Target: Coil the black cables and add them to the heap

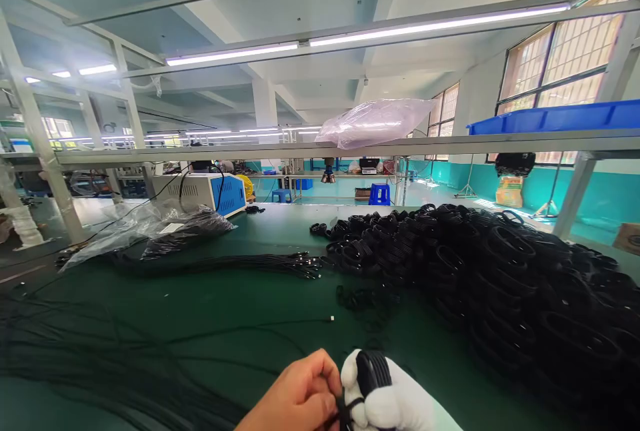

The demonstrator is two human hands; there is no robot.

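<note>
At the bottom of the head view, my right hand (387, 398), in a white glove, is closed around a coiled black cable (373, 371). Its loops lie side by side between the thumb and fingers. My bare left hand (303, 394) touches the coil's lower left side, fingers pinched on a thin black strand (345, 408) there. Whether this strand is a tie or a cable end I cannot tell. Several loose black cables (125, 364) spread over the green tabletop (210, 304) to the left of my hands.
A large heap of coiled black cables (480, 271) covers the table's right side. Straight cables with metal plugs (270, 263) lie farther back, near a clear plastic bag (175, 228) and a blue-and-white machine (200, 192). Overhead, a shelf (240, 153) carries a plastic bag (375, 121) and a blue tray (555, 119).
</note>
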